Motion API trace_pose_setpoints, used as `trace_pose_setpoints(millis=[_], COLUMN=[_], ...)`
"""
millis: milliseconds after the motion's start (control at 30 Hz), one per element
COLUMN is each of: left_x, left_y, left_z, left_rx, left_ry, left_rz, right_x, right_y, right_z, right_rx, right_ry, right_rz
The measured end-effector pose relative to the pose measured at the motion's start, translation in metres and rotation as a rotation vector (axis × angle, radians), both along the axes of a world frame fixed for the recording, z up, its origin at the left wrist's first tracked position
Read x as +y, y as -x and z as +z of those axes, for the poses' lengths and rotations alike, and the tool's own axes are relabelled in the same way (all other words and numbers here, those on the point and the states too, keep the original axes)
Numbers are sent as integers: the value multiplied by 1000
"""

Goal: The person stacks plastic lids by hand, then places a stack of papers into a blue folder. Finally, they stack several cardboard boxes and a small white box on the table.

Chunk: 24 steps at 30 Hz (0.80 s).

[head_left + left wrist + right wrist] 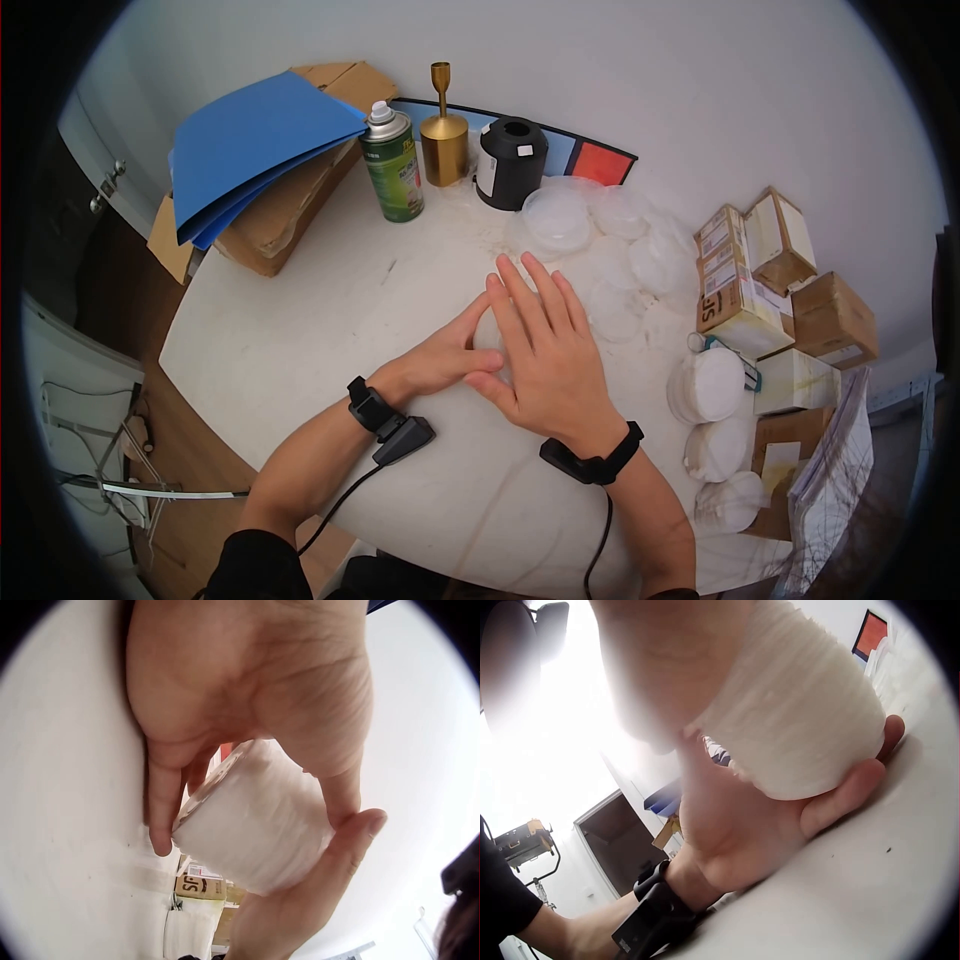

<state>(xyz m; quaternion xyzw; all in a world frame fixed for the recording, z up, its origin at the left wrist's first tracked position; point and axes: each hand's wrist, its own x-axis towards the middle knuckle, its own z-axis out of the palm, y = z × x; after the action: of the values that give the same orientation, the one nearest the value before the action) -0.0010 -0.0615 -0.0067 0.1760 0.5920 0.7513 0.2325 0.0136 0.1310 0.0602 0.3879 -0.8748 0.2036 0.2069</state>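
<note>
Cupping the white bundle point(802, 712) at the tabletop point(290, 330), the left hand point(440, 358) curls its fingers round one side, probably to steady it; the right hand point(545, 355) lays straight fingers over it, seemingly containing it.

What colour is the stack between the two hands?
White; the stack shows best in the left wrist view.

The stack point(255, 821) lies between the hands point(445, 352) point(548, 360), left of the boxes point(742, 310).
</note>
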Motion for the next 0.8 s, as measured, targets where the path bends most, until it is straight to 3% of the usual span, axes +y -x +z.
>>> trace_pose_setpoints(millis=[100, 200, 233, 300, 367, 467, 567, 800], left_x=[0, 4, 4, 3, 4, 5, 7, 6], left_y=[-1, -1, -1, 0, 1, 2, 1, 2], left_z=[-4, 2, 0, -3, -1, 1, 2, 3], left_rx=[3, -148, -155, -169, -192, -187, -182, -170], left_ry=[-75, -243, -245, -252, -281, -304, -300, -302], left_rz=[-10, -53, -42, -22, -44, -16, -4, -28], right_x=[2, 21, 29, 47, 74, 99, 99, 100], right_y=[-3, 11, 15, 23, 30, 40, 46, 45], right_z=[13, 21, 26, 25, 14, -14, -34, -25], right_rx=[-25, 4, 67, -2, -134, -299, -283, -428], right_ry=[92, 374, 398, 341, -43, -378, -291, -130], right_rz=[60, 109, -2, -315, -577, -748, -788, -664])
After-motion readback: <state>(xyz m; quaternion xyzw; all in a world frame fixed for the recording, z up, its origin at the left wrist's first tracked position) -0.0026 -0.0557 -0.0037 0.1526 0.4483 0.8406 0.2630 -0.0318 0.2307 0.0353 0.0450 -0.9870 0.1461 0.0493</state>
